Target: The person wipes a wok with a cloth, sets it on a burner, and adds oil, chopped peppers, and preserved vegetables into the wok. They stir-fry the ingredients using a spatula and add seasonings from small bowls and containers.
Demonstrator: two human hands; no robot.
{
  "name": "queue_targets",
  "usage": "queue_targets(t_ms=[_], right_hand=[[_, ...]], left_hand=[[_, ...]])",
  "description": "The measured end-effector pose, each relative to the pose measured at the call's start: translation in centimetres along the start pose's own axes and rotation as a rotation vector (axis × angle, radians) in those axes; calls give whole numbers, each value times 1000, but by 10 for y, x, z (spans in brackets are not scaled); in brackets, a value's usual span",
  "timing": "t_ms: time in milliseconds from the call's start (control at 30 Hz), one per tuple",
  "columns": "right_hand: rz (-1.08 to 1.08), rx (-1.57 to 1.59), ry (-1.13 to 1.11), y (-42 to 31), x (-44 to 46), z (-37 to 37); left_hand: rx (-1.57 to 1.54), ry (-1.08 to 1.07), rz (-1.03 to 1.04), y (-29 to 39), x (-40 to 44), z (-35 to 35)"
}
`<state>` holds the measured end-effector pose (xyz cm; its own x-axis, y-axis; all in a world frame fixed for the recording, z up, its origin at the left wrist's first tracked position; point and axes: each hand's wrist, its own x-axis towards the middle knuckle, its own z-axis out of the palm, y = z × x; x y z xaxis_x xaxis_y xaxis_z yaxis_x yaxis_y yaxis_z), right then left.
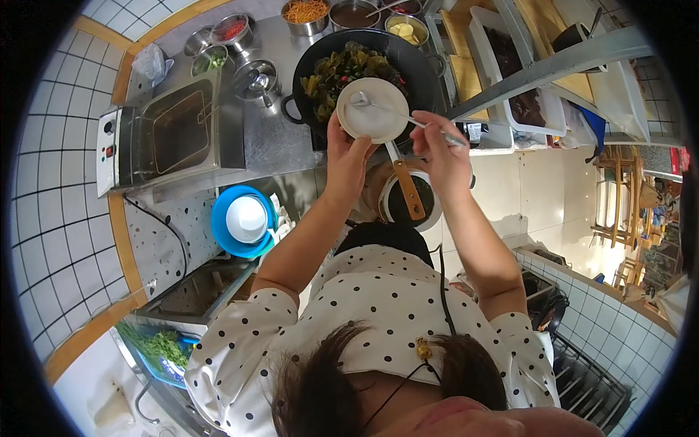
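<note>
My left hand [346, 162] grips a small pale bowl [392, 130] by its side, with white powder inside. In my right hand [445, 151] is a metal spoon [397, 111], pinched by its handle; its head sits over the powder. Below the bowl, a black wok [422, 76] holds dark green leafy vegetables [329, 80] with red bits among them. A utensil with a wooden handle [409, 189] slants from the wok toward my body; the bowl hides its far end.
A deep fryer [175, 135] stands left on the steel counter. Metal bowls of ingredients, among them orange shreds [306, 11], line the back. A metal rack bar [553, 69] crosses at right, near white trays [539, 113]. A blue basin [220, 218] is lower left.
</note>
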<state>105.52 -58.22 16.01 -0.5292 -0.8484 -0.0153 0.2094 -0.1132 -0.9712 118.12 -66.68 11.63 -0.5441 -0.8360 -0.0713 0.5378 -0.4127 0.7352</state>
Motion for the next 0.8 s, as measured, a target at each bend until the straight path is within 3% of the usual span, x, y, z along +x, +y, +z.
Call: queue_targets(t_ms=[200, 433, 567, 700, 800], right_hand=[[-89, -376, -30, -18, -1, -8], [124, 72, 210, -3, 12, -9], [175, 172, 244, -10, 21, -16], [170, 310, 277, -19, 31, -30], [38, 199, 275, -28, 42, -50]], left_hand=[[49, 15, -26, 10, 1, -11], [58, 81, -55, 11, 6, -10], [42, 134, -55, 8, 13, -10], [45, 194, 14, 11, 24, -24], [21, 279, 121, 24, 29, -41]])
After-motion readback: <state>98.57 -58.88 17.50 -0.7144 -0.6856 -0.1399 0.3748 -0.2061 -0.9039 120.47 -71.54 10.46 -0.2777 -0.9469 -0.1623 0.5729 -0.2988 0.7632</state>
